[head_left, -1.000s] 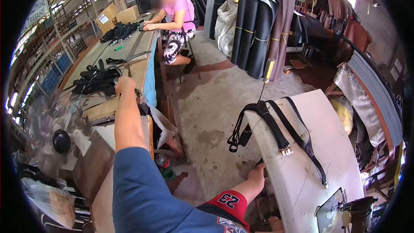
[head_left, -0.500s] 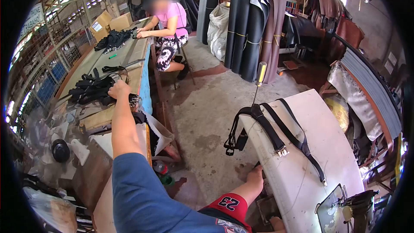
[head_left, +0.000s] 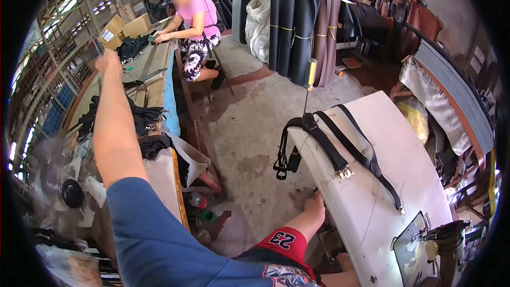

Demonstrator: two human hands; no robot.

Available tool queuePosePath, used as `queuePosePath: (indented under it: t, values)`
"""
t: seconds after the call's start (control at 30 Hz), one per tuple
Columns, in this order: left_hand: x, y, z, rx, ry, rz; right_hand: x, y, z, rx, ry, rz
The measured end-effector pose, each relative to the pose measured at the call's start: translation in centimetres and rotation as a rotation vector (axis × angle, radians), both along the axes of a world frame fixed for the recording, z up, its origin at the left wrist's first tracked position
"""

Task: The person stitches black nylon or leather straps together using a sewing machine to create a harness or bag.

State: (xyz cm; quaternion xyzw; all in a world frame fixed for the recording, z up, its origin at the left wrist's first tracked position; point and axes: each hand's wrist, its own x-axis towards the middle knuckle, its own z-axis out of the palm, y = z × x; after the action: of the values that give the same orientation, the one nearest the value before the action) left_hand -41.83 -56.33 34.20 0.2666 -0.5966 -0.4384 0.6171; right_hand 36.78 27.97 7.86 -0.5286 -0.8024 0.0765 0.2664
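Observation:
My left hand (head_left: 108, 62) is raised at the end of my outstretched arm, over the far side of the long work table (head_left: 139, 77). Motion smears its fingers, so I cannot tell what they hold. Below and nearer lies a pile of black straps (head_left: 142, 119), partly hidden by my forearm. More black straps (head_left: 133, 48) are heaped farther up the table, past a small green object (head_left: 129, 68). My right hand is out of view. To the right, black elastic straps with metal clips (head_left: 332, 151) lie across the white sewing table (head_left: 366, 127).
A yellow-handled screwdriver (head_left: 311, 74) stands upright at the sewing table's corner, and a sewing machine (head_left: 443, 242) sits at its near end. A person in a pink shirt (head_left: 204, 13) sits working at the long table. Rolls of material (head_left: 289, 26) stand behind.
My left hand has left the near strap pile and risen up and to the left. The camera view has shifted slightly. The seated person keeps working at the table.

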Motion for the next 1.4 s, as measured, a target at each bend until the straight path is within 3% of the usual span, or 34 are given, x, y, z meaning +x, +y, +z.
queuePosePath:
  t: [0.03, 0.1, 0.17, 0.23, 0.3, 0.37, 0.43, 0.57, 0.67, 0.7, 0.8, 0.87, 0.9, 0.93, 1.0, 1.13, 1.17, 1.2, 1.23, 1.27, 1.3, 1.33, 1.4]
  values:
    - [-1.1, -1.6, 0.9, -0.521, -0.119, 0.323, 0.2, 0.1, -0.1, 0.011, -0.008, -0.003]
    - [0.3, 1.8, 5.8, -0.395, -0.011, -0.041, 0.4, 0.2, -0.3, 0.029, -0.018, -0.013]
    - [1.9, 5.6, 10.0, -0.542, 0.042, -0.09, 0.6, 0.6, -0.7, 0.047, -0.028, -0.02]
    - [2.2, 8.5, 14.5, -0.634, 0.022, 0.066, 0.7, 0.9, -1.1, 0.066, -0.039, -0.025]
    - [4.4, 14.2, 17.6, -0.616, 0.065, 0.024, 0.9, 1.4, -1.6, 0.087, -0.057, -0.028]
    - [2.9, 17.3, 20.4, -0.66, 0.406, 0.103, 1.2, 2.1, -2.2, 0.115, -0.071, -0.028]
    - [3.4, 19.9, 23.0, -0.784, 0.508, -0.131, 1.6, 2.5, -2.9, 0.136, -0.074, -0.027]
    - [9.2, 30.8, 24.4, -0.743, 0.613, -0.076, 3.3, 3.4, -4.4, 0.159, -0.158, -0.01]
    - [13.0, 35.2, 24.7, -0.794, 0.656, -0.055, 0.5, 0.2, -1.6, 0.065, -0.004, 0.002]
    - [13.9, 37.0, 23.6, -0.797, 0.678, -0.05, 0.9, 0.6, -2.2, 0.079, 0.014, 0.004]
    - [21.1, 41.9, 18.6, -0.764, 0.677, -0.874, 0.2, 0.1, -1.2, 0.171, 0.1, -0.027]
    - [26.2, 45.6, 14.0, -0.807, 0.699, -1.096, 0.0, -1.1, -0.2, 0.265, 0.216, -0.006]
    - [29.7, 48.4, 11.4, -0.776, 0.645, -1.101, -0.4, -1.9, 0.6, 0.3, 0.274, 0.038]
    - [33.3, 51.1, 8.9, -0.746, 0.59, -1.104, -1.2, -3.1, 1.6, 0.223, 0.364, 0.11]
    - [36.7, 52.0, 3.8, -0.805, 0.482, -1.35, -3.5, -6.5, 4.5, 0.016, 0.475, 0.224]
    - [42.8, 54.4, -6.5, -1.016, 0.265, -2.101, -7.9, -12.5, 9.3, -0.809, 0.76, 0.699]
    - [45.0, 56.3, -8.2, -1.072, 0.411, -2.161, -8.1, -12.9, 9.5, -0.944, 0.74, 0.832]
    - [47.2, 58.1, -9.9, -1.125, 0.562, -2.226, -8.2, -14.3, 8.3, -1.084, 0.947, 0.792]
    - [49.4, 59.9, -11.6, -1.178, 0.71, -2.293, -6.9, -14.6, 6.3, -1.183, 0.97, 0.577]
    - [52.0, 60.5, -15.7, -1.068, 0.575, -2.674, -5.6, -15.0, 4.3, -1.27, 1.011, 0.352]
    - [53.5, 60.9, -16.4, -1.183, 0.601, -2.726, -6.7, -15.4, 8.4, -1.287, 1.028, 0.449]
    - [55.5, 60.7, -18.2, -1.172, 0.7, -2.615, -7.8, -15.8, 12.6, -1.306, 1.045, 0.545]
    - [56.8, 61.3, -20.5, -1.095, 0.614, -2.805, -7.1, -15.4, 12.0, -1.205, 0.972, 0.483]
